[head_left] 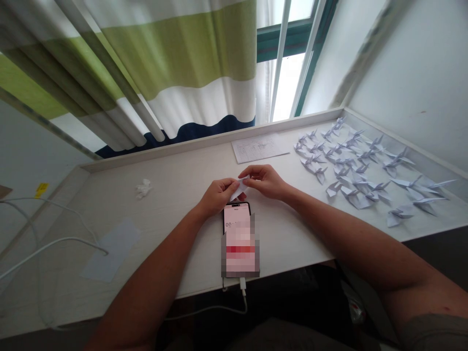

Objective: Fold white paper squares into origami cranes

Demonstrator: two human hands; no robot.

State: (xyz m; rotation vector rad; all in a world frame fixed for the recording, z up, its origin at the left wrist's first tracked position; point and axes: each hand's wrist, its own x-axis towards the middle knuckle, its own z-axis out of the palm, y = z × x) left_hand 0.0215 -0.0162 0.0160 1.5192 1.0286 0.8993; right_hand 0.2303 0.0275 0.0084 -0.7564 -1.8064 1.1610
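Note:
Between both hands is a small piece of folded white paper (241,188), held just above the desk. My left hand (218,196) pinches its left side, thumb on top. My right hand (263,182) grips its upper right edge between thumb and fingers. The hands partly cover the paper, so its exact fold cannot be made out. Right below them a phone (237,214) with a lit timer screen lies on the desk, part of it blurred out. To the right, several white paper cranes (353,163) stand grouped together.
A printed sheet (260,148) lies near the desk's back ledge. Crumpled tissue (143,188) and a plain white sheet (111,249) are on the left, with a white cable (54,247) crossing there. Another cable (243,287) runs from the phone over the front edge. Curtains (175,58) hang behind.

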